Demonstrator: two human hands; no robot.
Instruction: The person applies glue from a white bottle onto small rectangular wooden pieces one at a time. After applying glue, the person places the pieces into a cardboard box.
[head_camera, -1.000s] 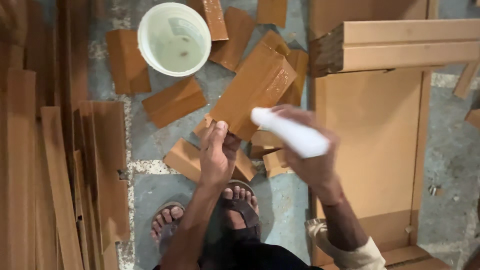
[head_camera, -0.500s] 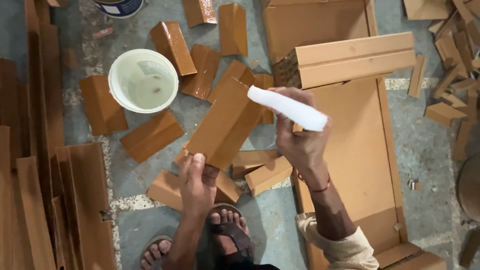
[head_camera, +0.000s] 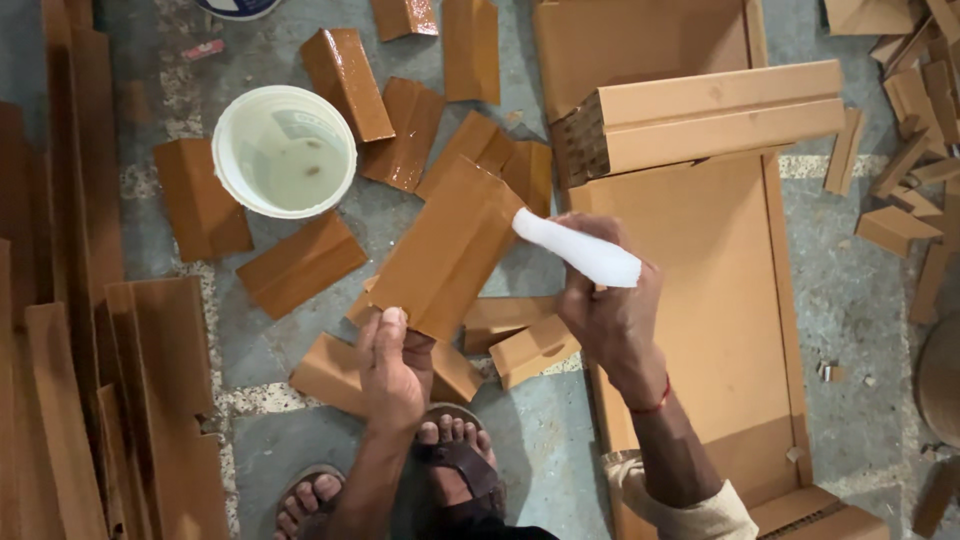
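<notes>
Mid-frame, the left hand (head_camera: 395, 365) fingers pinch a brown cardboard piece (head_camera: 448, 248); the right hand (head_camera: 610, 305) fingers clamp a white brush (head_camera: 578, 248) gluing its upper edge; steadiness counts.

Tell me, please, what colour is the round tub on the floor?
The tub is white, seen in the head view.

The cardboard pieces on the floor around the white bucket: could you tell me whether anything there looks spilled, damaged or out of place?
Nothing looks spilled. The white bucket stands upright with pale liquid inside. The folded cardboard pieces lie scattered at all angles on the floor, some overlapping. The left hand holds one cardboard piece; the right hand grips a white bottle.
</notes>
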